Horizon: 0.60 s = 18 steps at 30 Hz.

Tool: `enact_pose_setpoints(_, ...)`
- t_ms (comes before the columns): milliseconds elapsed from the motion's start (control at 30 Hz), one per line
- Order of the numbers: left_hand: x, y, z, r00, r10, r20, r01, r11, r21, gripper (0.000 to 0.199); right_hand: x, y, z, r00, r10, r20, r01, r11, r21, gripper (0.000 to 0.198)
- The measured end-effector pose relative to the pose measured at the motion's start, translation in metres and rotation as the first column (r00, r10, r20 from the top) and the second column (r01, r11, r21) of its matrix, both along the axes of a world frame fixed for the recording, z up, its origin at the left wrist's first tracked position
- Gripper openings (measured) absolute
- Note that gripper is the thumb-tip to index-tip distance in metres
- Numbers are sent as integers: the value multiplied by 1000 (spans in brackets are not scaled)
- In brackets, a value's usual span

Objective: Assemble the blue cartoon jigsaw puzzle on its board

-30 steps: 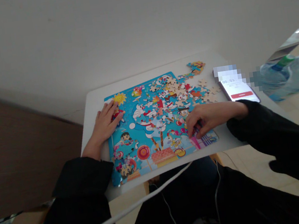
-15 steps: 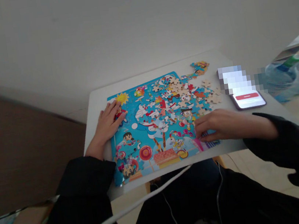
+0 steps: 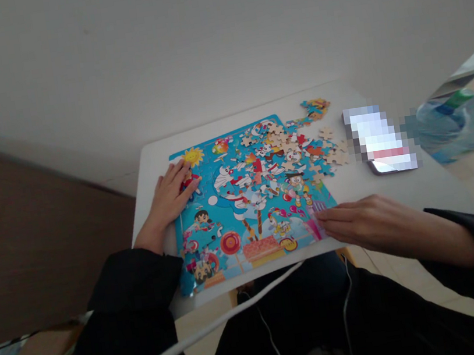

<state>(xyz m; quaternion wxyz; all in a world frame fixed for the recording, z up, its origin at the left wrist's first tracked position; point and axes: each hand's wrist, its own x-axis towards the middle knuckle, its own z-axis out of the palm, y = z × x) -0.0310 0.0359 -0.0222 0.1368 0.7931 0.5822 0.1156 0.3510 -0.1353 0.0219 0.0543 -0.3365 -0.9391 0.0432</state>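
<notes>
A blue cartoon jigsaw puzzle (image 3: 230,218) lies in its tray on a small white table, a large part of its picture assembled. My left hand (image 3: 172,191) rests flat on the puzzle's upper left side, below the yellow sun, fingers spread. At the lower right corner my right hand (image 3: 353,221) has its fingers pressed together over the pink and purple part. Whatever lies under those fingertips is hidden. Loose puzzle pieces (image 3: 286,146), many with the bare wood side up, are heaped over the upper right of the puzzle and spill onto the table.
A joined clump of pieces (image 3: 316,109) sits near the table's back edge. On the right lies a phone (image 3: 374,134) with a lit screen. Beyond it is a clear plastic bag (image 3: 463,125). A white cable (image 3: 205,326) crosses in front of the table (image 3: 415,193).
My right hand has moved slightly right and toward me, uncovering more of the purple corner of the puzzle. My left hand stays where it was.
</notes>
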Motion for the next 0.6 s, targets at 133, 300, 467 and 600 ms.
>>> enact_pose_setpoints(133, 0, 0, 1, 1000, -3, -9, 3, 1000, -4, 72, -1, -6, 0, 1000, 10, 16, -10, 999, 52, 32)
enact_pose_setpoints(300, 1, -1, 1, 998, -4, -57, 4, 1000, 3, 71, -5, -10, 3, 999, 26, 41, -32, 989, 144, 33)
enact_pose_setpoints(467, 0, 0, 0, 999, -4, -40, 4, 1000, -2, 70, -12, -8, 0, 998, -5, 59, -3, 990, 139, 24)
enact_pose_setpoints(600, 0, 1, -1, 1000, -9, 1, 9, 1000, -3, 71, -12, -2, 4, 999, -12, 53, 7, 996, 93, 17)
